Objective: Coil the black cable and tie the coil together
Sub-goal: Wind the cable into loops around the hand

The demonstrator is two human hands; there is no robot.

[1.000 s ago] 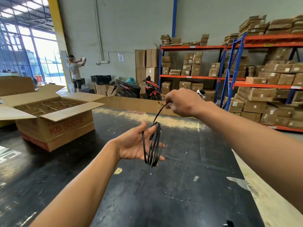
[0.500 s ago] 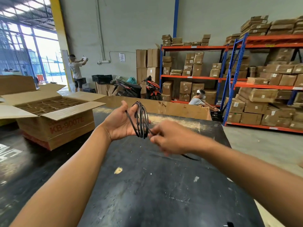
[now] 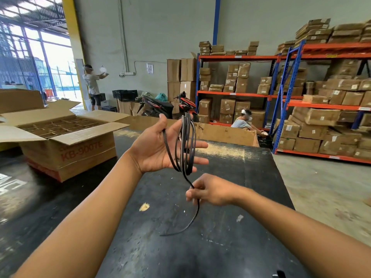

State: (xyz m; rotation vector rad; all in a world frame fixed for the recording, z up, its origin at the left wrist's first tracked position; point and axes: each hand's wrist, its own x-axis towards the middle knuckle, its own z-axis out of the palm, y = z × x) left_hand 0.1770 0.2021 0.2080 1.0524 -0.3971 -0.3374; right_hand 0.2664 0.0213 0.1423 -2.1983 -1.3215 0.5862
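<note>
The black cable hangs in several loops around the spread fingers of my left hand, held up palm-out above the black table. From the bottom of the coil one strand runs down into my right hand, which pinches it just below and right of the coil. The loose tail curves down from that hand, and its end lies on the tabletop.
An open cardboard box with dividers stands on the table's left side. A cardboard sheet lines the far edge. Beyond are shelves of cartons, a motorbike and two other people.
My left hand rose with the coil and spread its fingers. My right hand swung from above the coil to below it, leading the strand around; the tail now trails on the table.
</note>
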